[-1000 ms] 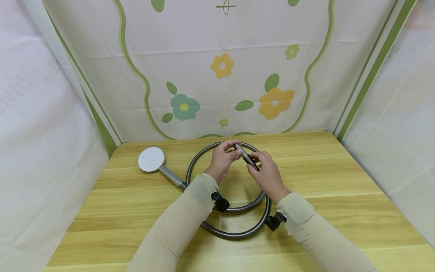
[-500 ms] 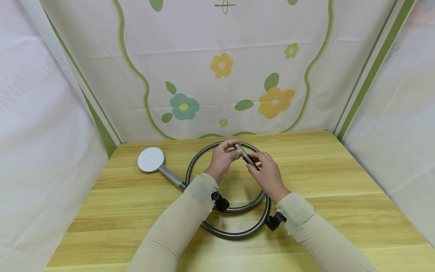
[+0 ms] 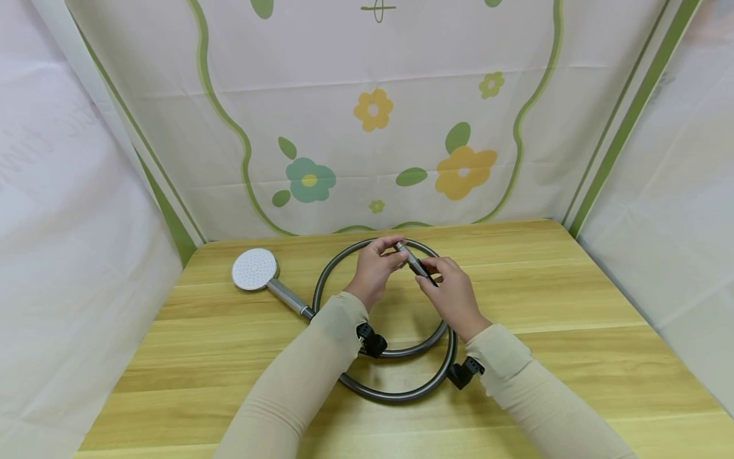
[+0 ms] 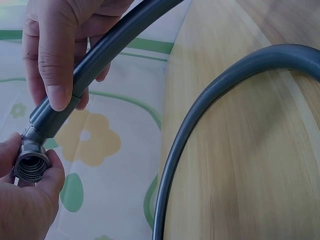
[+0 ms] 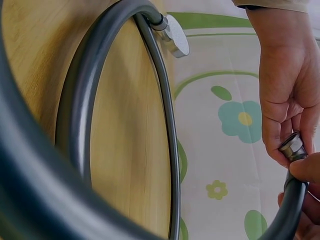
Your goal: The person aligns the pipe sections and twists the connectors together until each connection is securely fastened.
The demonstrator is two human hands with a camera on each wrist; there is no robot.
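Observation:
A dark grey shower hose lies looped on the table, its free end raised between both hands. In the head view my left hand pinches the metal nut at that end between thumb and fingers. The left wrist view looks into the threaded mouth of this nut. Just behind it, my right hand grips the hose by its dark end sleeve, thumb along the side. To the left, a round shower head with a white nozzle face rests on the table, its grey handle pointing toward the hose.
The wooden table reaches back to a flower-printed cloth wall. White cloth sides stand at left and right. Hose loops pass under both forearms, and a black camera mount sits on the left wrist.

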